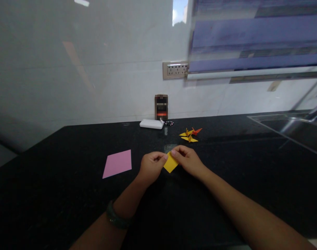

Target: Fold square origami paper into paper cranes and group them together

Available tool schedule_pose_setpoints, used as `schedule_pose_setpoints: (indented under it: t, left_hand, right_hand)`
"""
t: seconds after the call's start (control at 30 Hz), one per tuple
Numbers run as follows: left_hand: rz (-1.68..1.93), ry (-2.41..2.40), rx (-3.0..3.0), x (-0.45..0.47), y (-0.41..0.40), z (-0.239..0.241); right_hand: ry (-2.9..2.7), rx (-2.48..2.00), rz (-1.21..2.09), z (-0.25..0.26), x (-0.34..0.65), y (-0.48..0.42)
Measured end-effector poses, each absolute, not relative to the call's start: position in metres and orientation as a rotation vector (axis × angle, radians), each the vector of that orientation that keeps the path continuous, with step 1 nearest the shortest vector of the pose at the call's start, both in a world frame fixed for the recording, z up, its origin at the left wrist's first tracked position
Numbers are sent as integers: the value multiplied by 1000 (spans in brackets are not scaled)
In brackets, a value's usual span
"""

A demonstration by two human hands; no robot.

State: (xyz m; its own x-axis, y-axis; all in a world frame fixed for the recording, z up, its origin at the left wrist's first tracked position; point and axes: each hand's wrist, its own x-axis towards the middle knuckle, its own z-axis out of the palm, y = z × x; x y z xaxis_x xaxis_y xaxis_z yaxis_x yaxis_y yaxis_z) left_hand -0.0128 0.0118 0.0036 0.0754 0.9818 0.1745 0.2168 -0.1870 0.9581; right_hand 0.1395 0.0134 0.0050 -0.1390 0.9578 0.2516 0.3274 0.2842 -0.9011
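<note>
Between my two hands is a small folded square of yellow origami paper (170, 164), turned so that one corner points toward me. My left hand (152, 166) pinches its left side between thumb and fingers. On the opposite side, my right hand (189, 159) grips the upper right edge, its thumb lying on top of the paper. Parts of the yellow square are hidden under the fingers. To the left of my left hand, a sheet of pink paper (118, 164) lies flat on the black countertop (77, 205).
Beyond my right hand sit two yellow paper cranes (190, 139) and an orange paper crane (197, 131). A white power bank (151, 124) with a beaded strap (169, 123) lies before a phone (161, 107) leaning on the wall. A sink (301, 128) is at the right.
</note>
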Motion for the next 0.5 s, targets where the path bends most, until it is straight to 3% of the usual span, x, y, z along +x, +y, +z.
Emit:
schedule_pose_setpoints:
  t: [0.5]
  left_hand:
    - [1351,1259,1276,-17,18,-2]
  right_hand:
    - [-1750,-1241,719,6,142,14]
